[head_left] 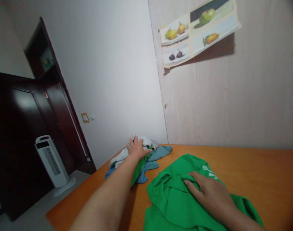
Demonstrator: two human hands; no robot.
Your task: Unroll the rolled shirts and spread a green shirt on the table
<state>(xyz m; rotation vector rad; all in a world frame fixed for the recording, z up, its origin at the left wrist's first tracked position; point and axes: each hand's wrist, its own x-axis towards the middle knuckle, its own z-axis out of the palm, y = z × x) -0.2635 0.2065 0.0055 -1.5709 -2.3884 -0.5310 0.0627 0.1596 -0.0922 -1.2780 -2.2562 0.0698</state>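
Observation:
A green garment with white lettering, apparently a T-shirt [175,199], lies crumpled on the wooden table in front of me. My right hand [212,194] is on top of it, thumb and forefinger closed around a fold of the cloth; the other fingers are mostly hidden. My left arm stretches forward to a heap of clothes [156,155] at the table's far left. There my left hand [136,149] rests on the heap with fingers spread. Grey, striped, blue and green fabrics are mixed in that heap, partly covered by my forearm.
The orange-brown table [264,170] reaches back to a pale wood-grain panel [233,106]. A sheet of fruit paintings [192,32] hangs there, its lower edge curling away. Left of the table, a white tower fan or heater [51,162] stands on the floor by a dark door [19,128].

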